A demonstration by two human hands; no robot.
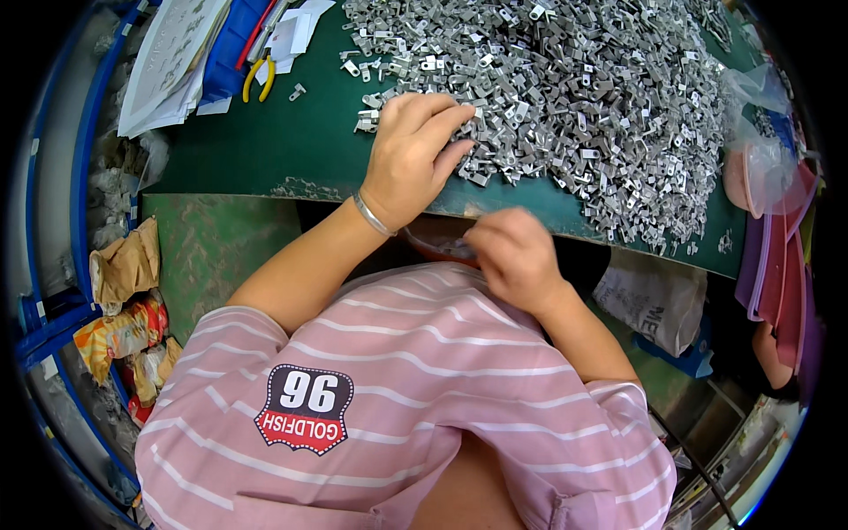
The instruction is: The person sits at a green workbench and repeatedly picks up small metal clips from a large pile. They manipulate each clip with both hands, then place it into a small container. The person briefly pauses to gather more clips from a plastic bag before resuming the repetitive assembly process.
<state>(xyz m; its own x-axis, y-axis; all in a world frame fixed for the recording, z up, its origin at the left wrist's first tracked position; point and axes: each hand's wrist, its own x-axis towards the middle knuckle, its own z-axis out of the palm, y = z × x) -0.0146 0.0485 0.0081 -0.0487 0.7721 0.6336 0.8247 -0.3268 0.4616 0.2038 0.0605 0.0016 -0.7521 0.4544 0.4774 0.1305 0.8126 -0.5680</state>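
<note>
A large heap of small silver metal brackets (565,97) covers the far and right part of the green table (238,159). At the near left edge of this heap is my left hand (408,155), its thumb and forefinger curved and apart, touching loose brackets. Its lower fingers are partly hidden. Just off the table's front edge, my right hand (517,256) is closed with fingertips together and slightly blurred; what it pinches, if anything, is hidden. Below those fingertips a reddish container (442,254) shows in part between the table edge and my shirt.
Yellow-handled pliers (259,79), a blue tray (231,49) and papers (168,66) lie at the far left. A blue shelf rack (84,150) stands left of the table. Plastic bags (764,163) hang by its right end; a white sack (654,296) sits beneath.
</note>
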